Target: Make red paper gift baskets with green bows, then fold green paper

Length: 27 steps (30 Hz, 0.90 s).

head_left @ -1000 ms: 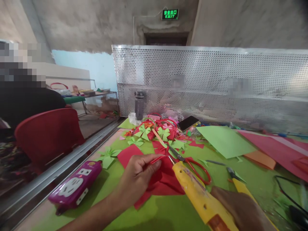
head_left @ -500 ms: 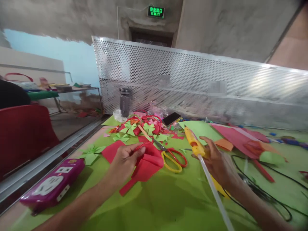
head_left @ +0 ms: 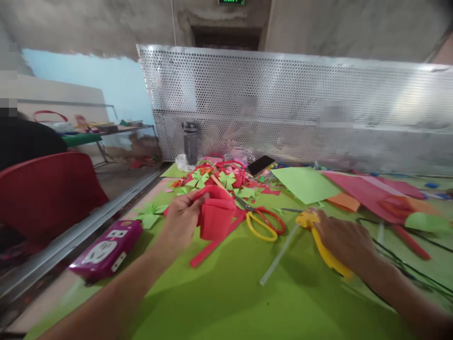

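Left of the scissors (head_left: 250, 208), the left hand (head_left: 180, 219) is pinching the folded red paper (head_left: 217, 219); right of them, the right hand (head_left: 345, 241) is gripping the yellow glue gun (head_left: 327, 257). Light, even pinching is probably keeping the layers aligned without creasing them.

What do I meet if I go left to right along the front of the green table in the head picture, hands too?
Purple box → left hand → folded red paper → scissors with red and yellow handles → yellow glue gun → right hand.
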{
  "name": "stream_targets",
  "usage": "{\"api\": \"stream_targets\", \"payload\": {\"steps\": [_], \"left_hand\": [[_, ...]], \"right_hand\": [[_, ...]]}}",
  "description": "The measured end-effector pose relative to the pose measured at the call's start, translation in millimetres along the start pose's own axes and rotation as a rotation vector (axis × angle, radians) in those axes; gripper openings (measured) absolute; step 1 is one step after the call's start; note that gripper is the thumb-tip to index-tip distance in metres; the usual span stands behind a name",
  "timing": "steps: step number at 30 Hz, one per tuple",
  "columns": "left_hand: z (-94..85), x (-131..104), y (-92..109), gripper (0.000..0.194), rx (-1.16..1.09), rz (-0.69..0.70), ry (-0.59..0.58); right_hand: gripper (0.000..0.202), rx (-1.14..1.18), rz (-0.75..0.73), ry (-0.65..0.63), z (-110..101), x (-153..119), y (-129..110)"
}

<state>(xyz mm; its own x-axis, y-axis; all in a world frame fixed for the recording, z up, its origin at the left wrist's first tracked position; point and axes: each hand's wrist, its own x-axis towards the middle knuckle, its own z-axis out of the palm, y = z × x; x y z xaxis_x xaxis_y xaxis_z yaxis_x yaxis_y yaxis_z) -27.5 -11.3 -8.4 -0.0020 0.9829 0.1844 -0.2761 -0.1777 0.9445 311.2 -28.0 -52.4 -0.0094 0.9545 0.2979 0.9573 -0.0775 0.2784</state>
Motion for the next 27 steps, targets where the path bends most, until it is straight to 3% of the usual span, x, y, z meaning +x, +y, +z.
{"api": "stream_targets", "payload": {"steps": [5,8,11,14,16,21,27], "left_hand": [[-4.1,5,7,0.017,-0.043,0.097,0.084],[-8.4,6,11,0.019,-0.069,0.2,0.117],[-11.9,7,12,0.014,-0.072,0.251,0.118],[-12.8,7,11,0.013,-0.071,0.248,0.094],[-12.1,6,12,0.012,-0.08,0.235,0.082],[-9.4,6,18,0.01,-0.147,0.193,0.096],[-11.5,6,31,0.011,-0.216,0.13,0.12]], "right_hand": [[0.013,0.012,-0.194,0.21,-23,4,-23],[0.013,0.119,-0.5,0.241,-49,7,-60],[0.015,0.038,-0.77,0.279,-65,11,-104],[0.016,-0.09,-1.022,0.378,-67,12,-142],[0.015,-0.091,-1.13,0.362,-63,13,-160],[0.02,0.022,-1.179,0.239,-50,22,-180],[0.019,0.275,-0.991,0.195,-48,36,-171]]}}
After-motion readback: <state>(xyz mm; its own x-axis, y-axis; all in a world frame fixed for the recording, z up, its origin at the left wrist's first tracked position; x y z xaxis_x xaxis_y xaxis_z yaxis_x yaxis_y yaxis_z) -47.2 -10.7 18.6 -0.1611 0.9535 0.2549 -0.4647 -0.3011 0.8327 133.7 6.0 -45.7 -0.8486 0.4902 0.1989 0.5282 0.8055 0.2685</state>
